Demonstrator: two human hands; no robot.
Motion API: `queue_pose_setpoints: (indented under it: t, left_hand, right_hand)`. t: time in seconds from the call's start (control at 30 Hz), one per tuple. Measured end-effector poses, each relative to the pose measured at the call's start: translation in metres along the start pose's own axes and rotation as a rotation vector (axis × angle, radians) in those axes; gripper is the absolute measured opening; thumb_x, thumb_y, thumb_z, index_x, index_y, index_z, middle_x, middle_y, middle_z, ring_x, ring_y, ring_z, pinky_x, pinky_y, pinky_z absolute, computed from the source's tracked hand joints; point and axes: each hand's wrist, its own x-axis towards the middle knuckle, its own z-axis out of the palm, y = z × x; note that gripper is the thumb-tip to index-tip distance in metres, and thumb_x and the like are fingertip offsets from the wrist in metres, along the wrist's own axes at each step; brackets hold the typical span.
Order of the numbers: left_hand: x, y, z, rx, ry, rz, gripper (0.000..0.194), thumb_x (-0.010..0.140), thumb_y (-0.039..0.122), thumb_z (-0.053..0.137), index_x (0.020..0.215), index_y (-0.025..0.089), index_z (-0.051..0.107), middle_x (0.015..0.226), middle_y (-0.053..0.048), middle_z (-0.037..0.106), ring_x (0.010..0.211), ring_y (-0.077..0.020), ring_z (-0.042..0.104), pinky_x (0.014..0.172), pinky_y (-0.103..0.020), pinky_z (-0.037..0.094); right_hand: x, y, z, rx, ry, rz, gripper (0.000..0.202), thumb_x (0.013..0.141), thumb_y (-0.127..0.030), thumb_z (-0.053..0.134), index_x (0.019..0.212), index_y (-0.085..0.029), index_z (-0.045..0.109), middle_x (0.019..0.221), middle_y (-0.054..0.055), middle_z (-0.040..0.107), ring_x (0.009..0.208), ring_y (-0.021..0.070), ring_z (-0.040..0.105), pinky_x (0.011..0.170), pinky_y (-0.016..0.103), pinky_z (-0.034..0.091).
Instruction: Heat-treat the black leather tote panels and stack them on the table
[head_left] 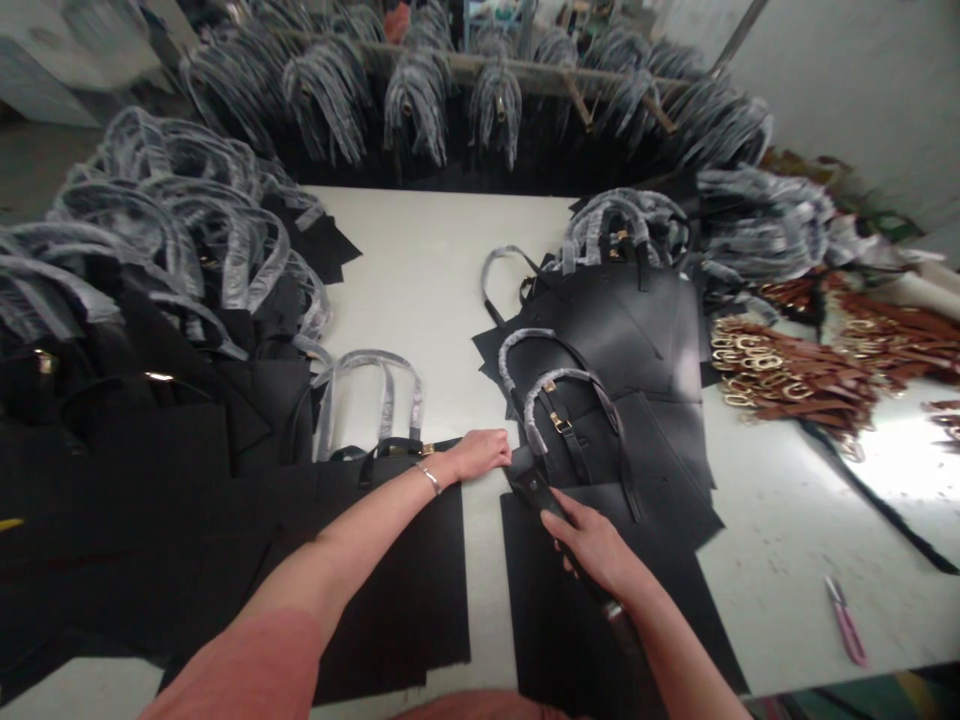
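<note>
My right hand is wrapped round a black tool that slants up and to the left across the black panels. Near the tool's upper end, my left hand is closed with its fingertips pinched together; whatever lies between them is too small to make out. Beneath the left forearm lies a black leather panel with a plastic-wrapped handle and a gold buckle. Another black panel lies under the tool, with wrapped handles and gold buckles above it.
Piles of black panels with wrapped handles cover the left. Brown straps with gold clasps lie at the right. Pink-handled snips rest near the front right edge of the white table. Wrapped handles hang on a rack behind.
</note>
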Motion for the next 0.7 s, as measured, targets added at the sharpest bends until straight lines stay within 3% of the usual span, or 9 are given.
queue_pose_setpoints:
  t: [0.17,0.27,0.33,0.43,0.5,0.6,0.7]
  left_hand:
    - [-0.008,0.003,-0.005,-0.002,0.267,-0.226,0.034,0.1,0.021,0.035,0.088,0.014,0.067,0.084,-0.003,0.059,0.07,-0.0134,0.057,0.066,-0.025,0.046]
    - [-0.033,0.02,0.008,0.001,0.357,-0.264,0.033,0.1,0.025,0.039,0.085,0.014,0.066,0.083,-0.005,0.06,0.076,-0.016,0.059,0.071,-0.028,0.049]
    - [-0.056,0.037,0.031,-0.021,0.32,-0.148,0.027,0.098,0.028,0.047,0.083,0.016,0.067,0.083,-0.005,0.063,0.081,-0.0166,0.062,0.077,-0.029,0.051]
    - [-0.085,0.06,0.072,-0.017,0.224,0.113,0.023,0.098,0.027,0.05,0.114,0.018,0.064,0.112,-0.01,0.067,0.11,-0.0208,0.061,0.095,-0.036,0.051]
    - [-0.095,0.069,0.094,0.025,0.229,0.132,0.034,0.098,0.026,0.048,0.131,0.019,0.053,0.13,-0.012,0.061,0.126,-0.0226,0.053,0.103,-0.041,0.048]
    - [-0.098,0.073,0.108,0.124,0.214,0.073,0.034,0.099,0.021,0.044,0.133,0.018,0.051,0.129,-0.013,0.062,0.13,-0.0229,0.051,0.103,-0.044,0.047]
    - [-0.098,0.071,0.108,0.235,0.137,0.086,0.036,0.098,0.016,0.044,0.133,0.017,0.052,0.131,-0.013,0.062,0.133,-0.0239,0.048,0.105,-0.044,0.042]
  right_hand:
    - [-0.001,0.003,0.001,-0.001,0.007,-0.018,0.054,0.091,-0.043,0.05,0.141,-0.022,0.051,0.064,-0.004,0.063,0.049,0.0148,0.062,0.058,0.028,0.05]
    - [-0.003,0.002,0.001,0.007,0.006,-0.023,0.054,0.091,-0.042,0.049,0.141,-0.022,0.052,0.064,-0.004,0.062,0.049,0.0151,0.062,0.056,0.028,0.05]
    - [-0.004,0.001,0.001,0.006,0.0,-0.02,0.054,0.091,-0.041,0.049,0.141,-0.021,0.051,0.064,-0.003,0.063,0.049,0.0155,0.062,0.055,0.028,0.05]
    - [-0.004,-0.003,0.005,-0.016,0.005,-0.019,0.057,0.09,-0.041,0.051,0.142,-0.017,0.051,0.066,-0.001,0.066,0.049,0.0165,0.063,0.057,0.029,0.051]
    - [0.001,-0.007,0.009,-0.033,0.011,-0.025,0.059,0.09,-0.044,0.051,0.142,-0.016,0.051,0.069,0.001,0.068,0.05,0.0172,0.064,0.058,0.029,0.052]
    - [0.012,-0.018,0.014,-0.087,0.031,-0.006,0.061,0.09,-0.046,0.051,0.144,-0.016,0.05,0.072,0.002,0.071,0.054,0.018,0.066,0.062,0.03,0.053]
    - [0.021,-0.027,0.014,-0.13,0.048,0.012,0.062,0.09,-0.045,0.052,0.146,-0.017,0.047,0.077,0.003,0.074,0.058,0.0192,0.068,0.066,0.03,0.054]
